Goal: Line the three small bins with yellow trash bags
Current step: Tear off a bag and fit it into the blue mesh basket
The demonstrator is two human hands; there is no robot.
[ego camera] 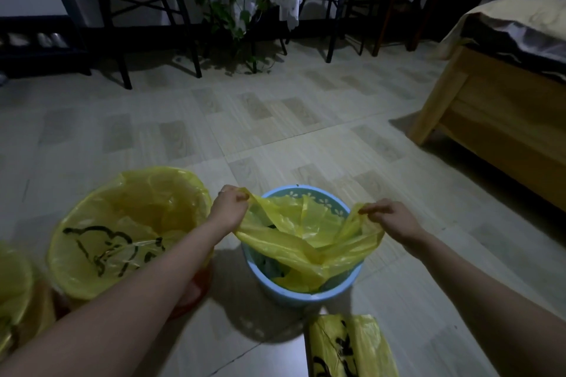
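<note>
Head view, my left grip: my left hand [229,208], left of centre in the lower frame, pinches the left edge of the yellow trash bag [306,242].
Head view, my right grip: my right hand [390,217], right of centre, pinches the bag's right edge, fingers curled round it.
Bag: stretched between both hands over the blue bin [309,294], its middle sagging inside, not folded over the rim.
Blue bin: lower centre, on the tiled floor [275,119].
Lined bin [122,232]: lower left, yellow bag over its rim.
Third bin [15,294]: far lower left edge, yellow-lined, cut off.
Bag pack [352,346]: bottom edge, right of centre.
Writing: black marks on the lined bin's bag and the pack; I cannot read them.
</note>
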